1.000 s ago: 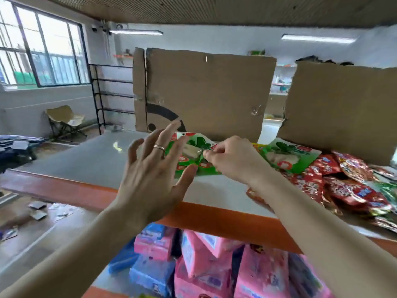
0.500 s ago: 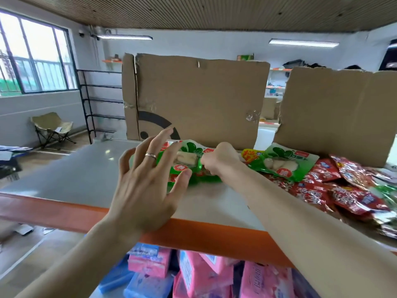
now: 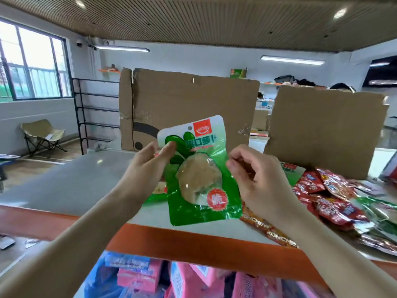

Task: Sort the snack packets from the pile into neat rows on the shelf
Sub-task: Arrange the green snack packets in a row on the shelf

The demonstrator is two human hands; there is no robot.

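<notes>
A green snack packet with a beige lump behind its clear window is held upright above the grey shelf. My left hand pinches its left edge near the top. My right hand has curled fingers pinching the right edge. A second green packet lies flat on the shelf behind my left hand, mostly hidden. A third green packet peeks out past my right hand. The pile of red and mixed packets spreads over the shelf's right side.
Two cardboard panels stand along the back of the shelf. An orange rail edges its front. Pink and blue packs fill the level below. An orange packet lies by the rail under my right forearm.
The green packet has come up off the shelf and now stands upright between both hands. My left hand, spread open before, now pinches its left edge.
</notes>
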